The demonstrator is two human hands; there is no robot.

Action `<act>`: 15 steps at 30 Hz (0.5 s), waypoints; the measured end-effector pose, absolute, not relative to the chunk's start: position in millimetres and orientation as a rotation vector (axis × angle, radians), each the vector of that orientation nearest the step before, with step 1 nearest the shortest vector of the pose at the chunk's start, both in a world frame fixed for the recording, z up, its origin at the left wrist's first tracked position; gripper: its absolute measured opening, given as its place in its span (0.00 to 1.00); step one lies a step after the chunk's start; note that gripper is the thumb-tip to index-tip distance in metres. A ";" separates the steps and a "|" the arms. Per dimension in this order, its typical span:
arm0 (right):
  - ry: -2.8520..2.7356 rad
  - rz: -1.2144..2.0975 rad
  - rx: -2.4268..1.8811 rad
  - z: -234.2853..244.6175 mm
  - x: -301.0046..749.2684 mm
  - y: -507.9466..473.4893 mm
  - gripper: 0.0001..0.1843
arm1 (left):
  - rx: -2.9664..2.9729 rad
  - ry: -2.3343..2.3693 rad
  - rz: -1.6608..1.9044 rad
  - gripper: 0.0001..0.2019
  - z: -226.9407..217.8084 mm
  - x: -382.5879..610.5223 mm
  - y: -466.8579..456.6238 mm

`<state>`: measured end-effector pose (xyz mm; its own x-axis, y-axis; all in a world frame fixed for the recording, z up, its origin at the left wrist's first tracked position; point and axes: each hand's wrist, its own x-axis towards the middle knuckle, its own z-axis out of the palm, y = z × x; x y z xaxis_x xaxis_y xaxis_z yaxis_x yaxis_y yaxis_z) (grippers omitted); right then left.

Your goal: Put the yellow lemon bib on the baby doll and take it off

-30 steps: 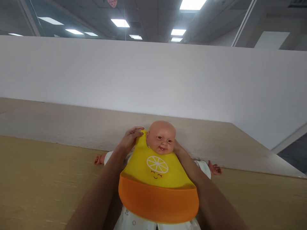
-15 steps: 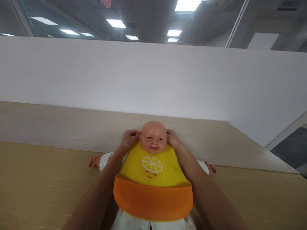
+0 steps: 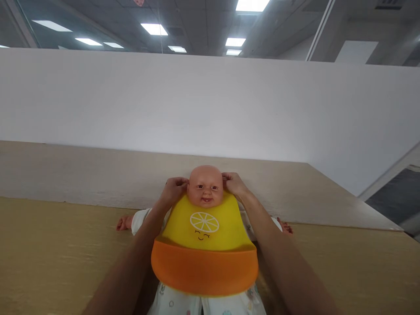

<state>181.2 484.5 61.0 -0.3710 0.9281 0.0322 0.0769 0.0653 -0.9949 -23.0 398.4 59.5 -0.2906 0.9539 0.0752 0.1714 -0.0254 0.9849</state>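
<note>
A baby doll (image 3: 206,175) in white printed clothes lies face up with its arms spread. Over its chest is a yellow bib (image 3: 177,227) with a lemon slice and smiling face, and an orange catch pocket (image 3: 205,269) along the bottom. My left hand (image 3: 175,189) is at one side of the doll's neck, fingers bent in around the bib's upper edge. On the other side, my right hand (image 3: 234,183) pinches the neck band beside the head. Fingertips of both hands are partly hidden behind the head, as is the band's fastening.
The doll rests on a light wooden surface (image 3: 59,253). Behind it runs a paler raised strip (image 3: 82,175), then a white partition (image 3: 147,100) with glass above. A dark opening (image 3: 397,201) shows at the right edge.
My right hand has risen slightly beside the doll's head and shows more of its back. My left hand stays at the neck. The whole view has shifted a little.
</note>
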 end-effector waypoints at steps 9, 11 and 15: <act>-1.584 1.262 -1.177 34.0 175.0 495.1 0.16 | 1.256 1.657 1.293 0.08 44.0 -29.2 408.8; -1.580 1.265 -1.214 25.7 175.1 498.2 0.15 | 1.297 1.687 1.271 0.09 39.8 -30.3 411.3; -1.565 1.262 -1.274 11.5 173.7 503.6 0.15 | 1.337 1.705 1.237 0.09 34.1 -31.9 412.6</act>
